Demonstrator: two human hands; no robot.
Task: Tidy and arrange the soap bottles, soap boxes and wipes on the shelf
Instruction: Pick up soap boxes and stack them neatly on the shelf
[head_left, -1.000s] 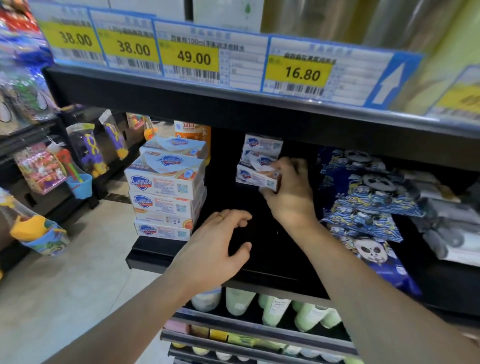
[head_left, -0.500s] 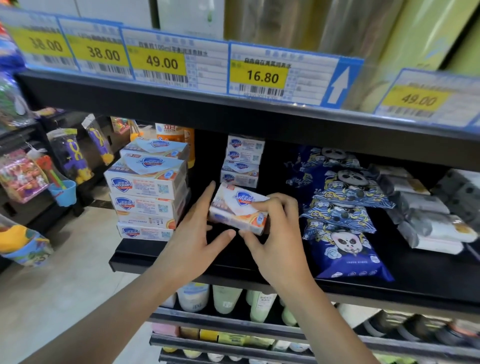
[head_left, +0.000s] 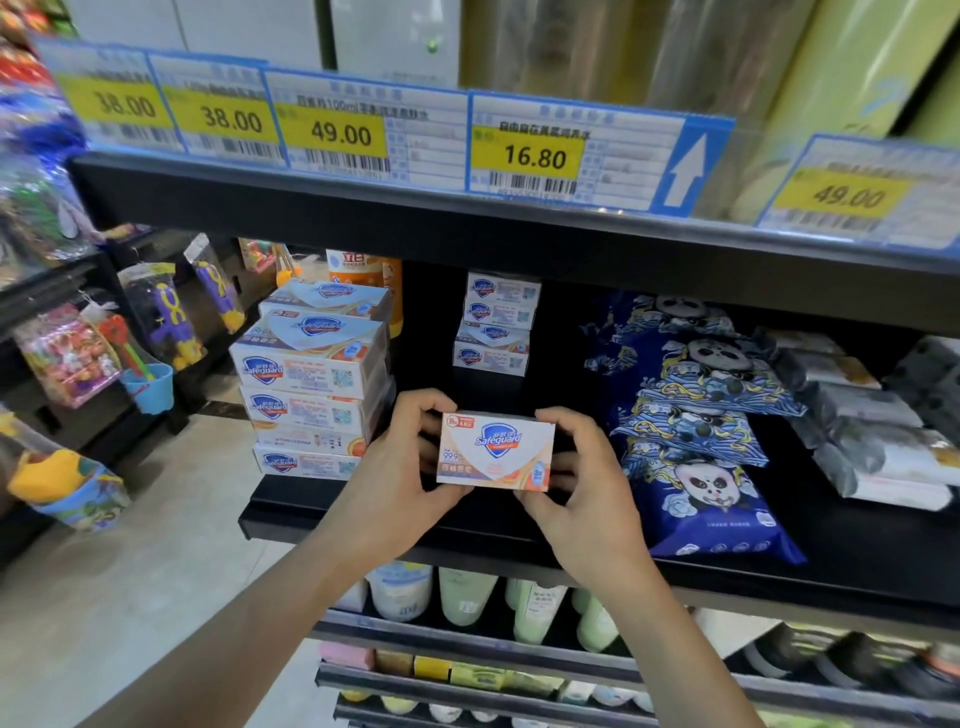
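Holding a small white and orange cardboard soap box (head_left: 496, 451) by its short ends, the left hand (head_left: 400, 467) and right hand (head_left: 582, 480) pinch it level, long axis crosswise, printed face outward, just above the black shelf's front edge (head_left: 291, 512), before the small rear stack of matching boxes (head_left: 496, 322).

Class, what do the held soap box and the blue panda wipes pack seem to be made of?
Soap box: probably printed card with a slight sheen; flat faces, sharp folded edges. Panda wipes pack: likely soft glossy plastic film; it crinkles and catches light.
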